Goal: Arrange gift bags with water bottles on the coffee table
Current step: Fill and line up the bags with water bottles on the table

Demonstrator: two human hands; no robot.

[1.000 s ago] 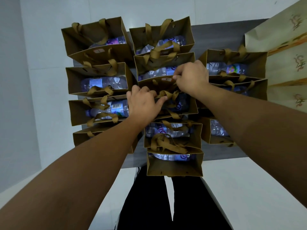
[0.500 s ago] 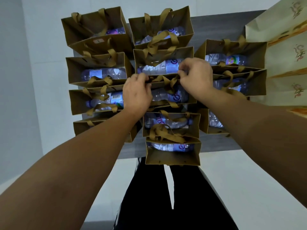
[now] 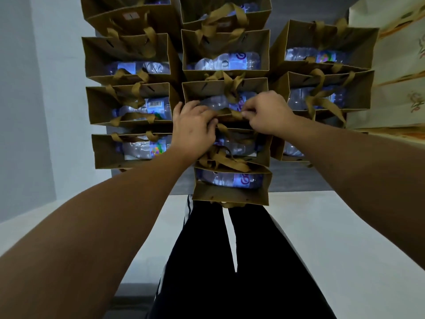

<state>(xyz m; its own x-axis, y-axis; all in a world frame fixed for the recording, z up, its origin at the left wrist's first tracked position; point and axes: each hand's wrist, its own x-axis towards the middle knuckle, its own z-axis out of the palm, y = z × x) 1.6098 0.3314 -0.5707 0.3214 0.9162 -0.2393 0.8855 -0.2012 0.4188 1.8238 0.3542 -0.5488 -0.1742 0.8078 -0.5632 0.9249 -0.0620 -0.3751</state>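
Note:
Several brown gift bags with gold ribbon handles stand in three columns on a dark grey coffee table [image 3: 296,180], each holding a water bottle lying flat. Both hands work at the near rim of one bag in the middle column [image 3: 207,90]. My left hand [image 3: 193,127] grips that rim and its ribbon at the left. My right hand [image 3: 266,113] pinches the ribbon handle at the right. A water bottle [image 3: 216,102] shows inside this bag. The nearest middle bag [image 3: 230,194] overhangs the table's front edge.
Cream patterned bags [image 3: 400,65] stand at the table's right side. My legs in black trousers [image 3: 230,261] are below the table's front edge, on a pale floor. A pale wall runs along the left.
The view has dipped, so the bags sit higher in frame. Both hands have drawn back toward me, from the far rim of the middle bag to its near rim.

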